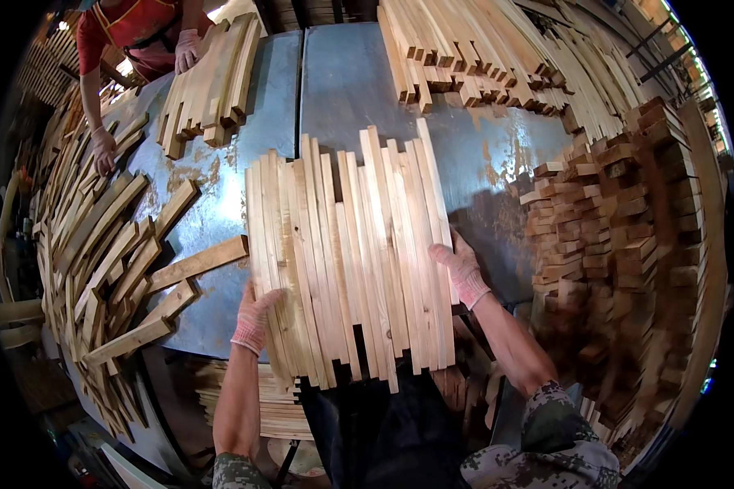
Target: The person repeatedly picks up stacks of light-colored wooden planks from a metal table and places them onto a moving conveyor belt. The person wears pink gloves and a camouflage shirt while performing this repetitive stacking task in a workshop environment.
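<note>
Batch of thin wooden slats (351, 253) lying flat at the near edge of the bench (342, 90), side by side like a fan, long axes running away from the body toward the far edge, near ends jutting raggedly past the near edge. Left hand (255, 314), in a pinkish knit glove, pressed flat against the batch's left flank near the near edge, fingers (269, 297) together and laid along the outermost slat. Right hand (462, 267), same glove, clamped on the right flank a little farther up the bench, fingers (447, 254) curled over the top face of the last slat. Batch squeezed between the two, then: wood lying inward from each palm, neither hand closer than the other, both touching. Nothing pinched, more a two-sided press across the short way of the stack.

Off to the left edge, loose wooden strips (114, 269) heaped in a jumble, a few angled onto the bare metal. At the far left corner, a second bundle of slats (208, 81) under a co-worker's gloved hand (187, 50). Along the far edge, a long row of cut strips (465, 57). At the right edge, a tall stack of short wooden blocks (620, 220), well apart from the right wrist.
</note>
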`<state>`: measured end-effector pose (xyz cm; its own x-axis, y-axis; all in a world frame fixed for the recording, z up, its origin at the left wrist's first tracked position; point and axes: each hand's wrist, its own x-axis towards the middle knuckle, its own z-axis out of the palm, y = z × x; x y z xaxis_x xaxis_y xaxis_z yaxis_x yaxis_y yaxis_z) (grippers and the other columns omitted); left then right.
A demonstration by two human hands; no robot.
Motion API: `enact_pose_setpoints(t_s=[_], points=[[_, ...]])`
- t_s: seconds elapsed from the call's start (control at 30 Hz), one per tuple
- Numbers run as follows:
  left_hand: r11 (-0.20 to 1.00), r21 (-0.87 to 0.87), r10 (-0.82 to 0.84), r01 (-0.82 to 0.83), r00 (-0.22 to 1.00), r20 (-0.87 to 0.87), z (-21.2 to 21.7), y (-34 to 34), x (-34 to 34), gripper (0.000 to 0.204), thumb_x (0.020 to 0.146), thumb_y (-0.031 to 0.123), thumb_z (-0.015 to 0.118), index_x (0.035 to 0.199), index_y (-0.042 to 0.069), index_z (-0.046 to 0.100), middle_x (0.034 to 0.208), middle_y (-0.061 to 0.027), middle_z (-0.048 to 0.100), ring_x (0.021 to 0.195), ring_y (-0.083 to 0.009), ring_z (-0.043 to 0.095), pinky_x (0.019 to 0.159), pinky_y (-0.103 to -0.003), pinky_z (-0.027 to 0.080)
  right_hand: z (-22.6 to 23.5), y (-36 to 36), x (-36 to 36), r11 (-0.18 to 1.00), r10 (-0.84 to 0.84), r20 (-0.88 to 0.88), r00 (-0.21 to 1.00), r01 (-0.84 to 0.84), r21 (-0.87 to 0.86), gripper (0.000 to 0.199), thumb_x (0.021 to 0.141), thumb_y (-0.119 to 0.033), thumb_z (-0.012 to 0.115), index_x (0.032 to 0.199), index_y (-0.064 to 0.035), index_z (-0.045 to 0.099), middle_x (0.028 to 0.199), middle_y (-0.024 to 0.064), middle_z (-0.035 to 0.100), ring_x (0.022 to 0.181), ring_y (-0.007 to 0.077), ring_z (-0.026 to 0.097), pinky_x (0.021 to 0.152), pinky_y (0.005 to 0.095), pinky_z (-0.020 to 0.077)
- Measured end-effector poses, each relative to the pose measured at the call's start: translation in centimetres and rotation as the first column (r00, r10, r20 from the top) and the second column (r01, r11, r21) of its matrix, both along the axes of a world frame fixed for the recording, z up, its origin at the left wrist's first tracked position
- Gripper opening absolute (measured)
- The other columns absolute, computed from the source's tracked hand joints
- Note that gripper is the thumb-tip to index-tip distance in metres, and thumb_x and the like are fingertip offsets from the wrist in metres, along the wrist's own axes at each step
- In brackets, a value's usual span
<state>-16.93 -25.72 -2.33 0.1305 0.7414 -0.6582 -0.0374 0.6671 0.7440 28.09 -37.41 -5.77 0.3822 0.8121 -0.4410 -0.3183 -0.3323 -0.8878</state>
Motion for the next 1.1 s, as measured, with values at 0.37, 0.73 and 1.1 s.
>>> enact_pose_setpoints(t_s=[0.37, 0.73, 1.1], points=[[0.991, -0.131, -0.001, 0.027, 0.981, 0.195, 2.3, -5.6, 0.8, 0.075, 0.083, 0.005, 0.088, 0.15, 0.0, 0.055, 0.13, -0.0128, 0.072, 0.112, -0.0251, 0.072, 0.102, -0.041, 0.06, 2.0, -6.8, 1.5, 0.975, 0.025, -0.313, 0.95, -0.093, -0.202, 0.054, 0.092, -0.014, 0.078, 0.142, 0.0027, 0.063, 0.122, 0.0116, 0.075, 0.108, 0.0244, 0.074, 0.096, 0.0421, 0.0616], [0.977, 0.007, 0.211, -0.215, 0.963, 0.17, 11.8, -17.4, -5.2, 0.08, 0.078, 0.009, 0.097, 0.145, -0.001, 0.054, 0.13, -0.0114, 0.068, 0.121, -0.0231, 0.066, 0.105, -0.04, 0.057, 5.7, -7.0, -2.7, 0.945, 0.319, -0.303, 0.898, -0.327, 0.028, 0.058, 0.089, -0.022, 0.078, 0.138, 0.0044, 0.063, 0.116, 0.0119, 0.075, 0.099, 0.0275, 0.077, 0.089, 0.0432, 0.066], [0.723, 0.28, 0.621, -0.631, 0.772, 0.135, 25.3, -39.3, -14.1, 0.111, 0.077, 0.012, 0.098, 0.166, -0.005, 0.034, 0.155, -0.0137, 0.058, 0.138, -0.0237, 0.059, 0.118, -0.037, 0.047, 24.6, -1.3, -20.7, 0.633, 0.774, -0.162, 0.612, -0.735, 0.245, 0.075, 0.079, -0.025, 0.084, 0.141, 0.0082, 0.058, 0.116, 0.0141, 0.072, 0.099, 0.0269, 0.073, 0.09, 0.0423, 0.0619]])
